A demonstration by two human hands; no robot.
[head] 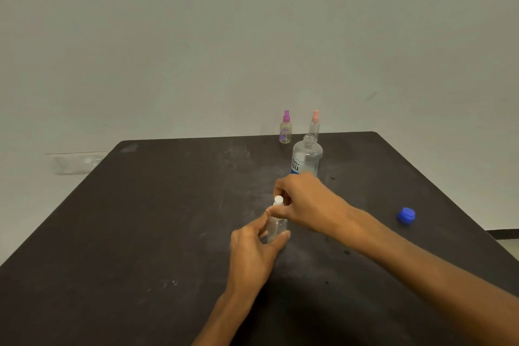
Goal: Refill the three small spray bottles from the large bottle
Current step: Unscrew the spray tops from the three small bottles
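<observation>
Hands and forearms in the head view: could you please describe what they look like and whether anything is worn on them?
Both the left hand and the right hand are bare, with no gloves. No rings, watch or bracelet show. The forearms are uncovered as far as the frame's edge, with no sleeve in view.

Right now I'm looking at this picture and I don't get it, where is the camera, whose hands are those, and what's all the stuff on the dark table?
There is no machine here. The one picture comes from a camera worn on a person's head, looking forward and down at the person's own bare hands. The left hand grips the body of a small clear spray bottle, and the right hand pinches its white top. Behind them on the dark table stands the large bottle, uncapped. Its likely cap, the blue cap, lies off to the right. At the far edge stand a purple-topped spray bottle and a pink-topped spray bottle.
</observation>
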